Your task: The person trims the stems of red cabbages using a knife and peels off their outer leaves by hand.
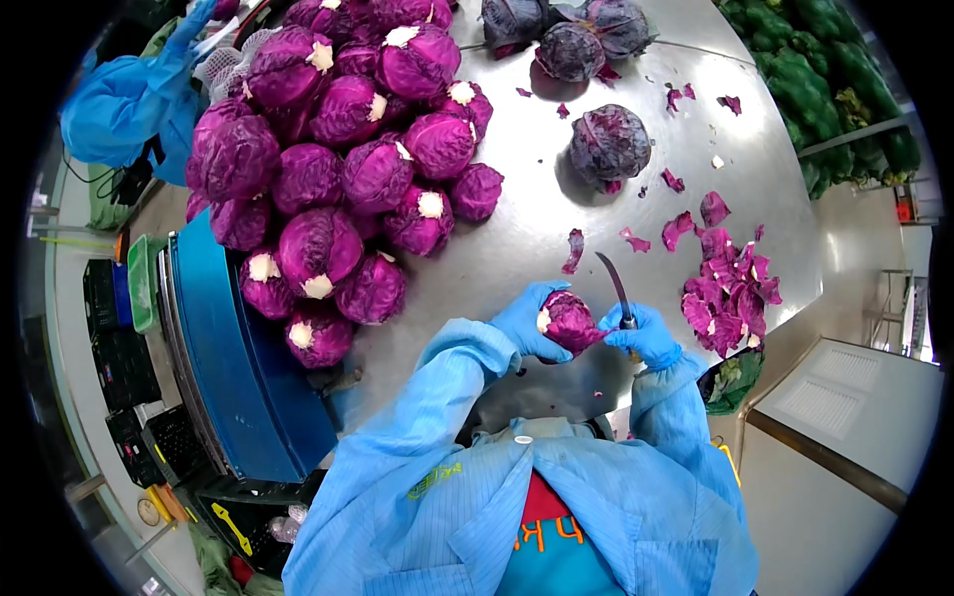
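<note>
My left hand [532, 323], in a blue glove, is wrapped round the left side of a small red cabbage [570, 323] with a pale cut stem. Close by on the right, my right hand [646, 335], also gloved, grips a knife [618, 288] whose curved dark blade points up and away from me. The fingers of that hand also touch a bit of purple leaf pulled out from the cabbage's right side. Both hands are over the near part of the metal table [477, 288].
A big heap of red cabbages [343, 179] covers the table's left. Darker cabbages [609, 147] stand at the back. Trimmed purple leaves [730, 293] lie piled at the right. Green net sacks [815, 89] are beyond the table. Another person's blue sleeve [129, 109] shows upper left.
</note>
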The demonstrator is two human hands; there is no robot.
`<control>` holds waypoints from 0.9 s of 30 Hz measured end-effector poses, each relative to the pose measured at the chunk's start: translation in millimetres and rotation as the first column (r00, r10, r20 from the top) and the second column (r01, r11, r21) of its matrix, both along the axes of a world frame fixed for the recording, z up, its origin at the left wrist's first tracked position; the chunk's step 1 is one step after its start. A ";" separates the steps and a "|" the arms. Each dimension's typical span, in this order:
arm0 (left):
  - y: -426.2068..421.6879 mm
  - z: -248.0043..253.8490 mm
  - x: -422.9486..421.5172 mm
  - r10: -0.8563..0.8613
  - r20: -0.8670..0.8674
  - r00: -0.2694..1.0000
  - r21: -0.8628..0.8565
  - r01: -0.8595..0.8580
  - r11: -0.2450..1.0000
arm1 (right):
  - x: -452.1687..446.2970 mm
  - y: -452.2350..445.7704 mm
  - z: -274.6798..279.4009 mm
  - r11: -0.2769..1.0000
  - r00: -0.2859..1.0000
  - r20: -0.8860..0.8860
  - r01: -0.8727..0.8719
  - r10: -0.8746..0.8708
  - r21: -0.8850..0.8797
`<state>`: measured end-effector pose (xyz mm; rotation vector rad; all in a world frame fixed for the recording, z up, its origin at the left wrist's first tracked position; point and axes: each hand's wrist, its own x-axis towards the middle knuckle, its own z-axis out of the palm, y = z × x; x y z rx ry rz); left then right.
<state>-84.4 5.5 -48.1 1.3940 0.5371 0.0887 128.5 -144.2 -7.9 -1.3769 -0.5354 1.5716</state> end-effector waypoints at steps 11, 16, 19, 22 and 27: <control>-5.0 7.3 7.2 0.166 -0.070 0.984 -0.232 -0.178 0.956 | 30.2 -74.3 26.7 0.966 0.957 0.230 0.214 -0.178 -0.144; -17.4 -6.1 4.6 0.228 -0.060 0.972 0.070 -0.223 0.972 | 65.2 -87.5 -23.7 0.980 0.108 0.994 0.199 0.001 -0.022; -18.2 8.0 -2.1 0.255 -0.160 0.954 0.253 -0.210 0.944 | 15.0 -44.3 -15.7 0.969 0.571 0.787 0.203 -0.233 0.140; -22.6 3.1 -13.2 0.240 -0.206 0.949 0.327 -0.164 0.931 | -30.2 -10.2 3.7 0.994 0.753 0.652 0.027 -0.091 0.108; -50.4 6.7 -12.3 0.446 -0.249 0.860 0.167 -0.416 0.894 | -26.4 -5.9 -43.7 0.990 0.965 0.220 -0.134 0.141 -0.046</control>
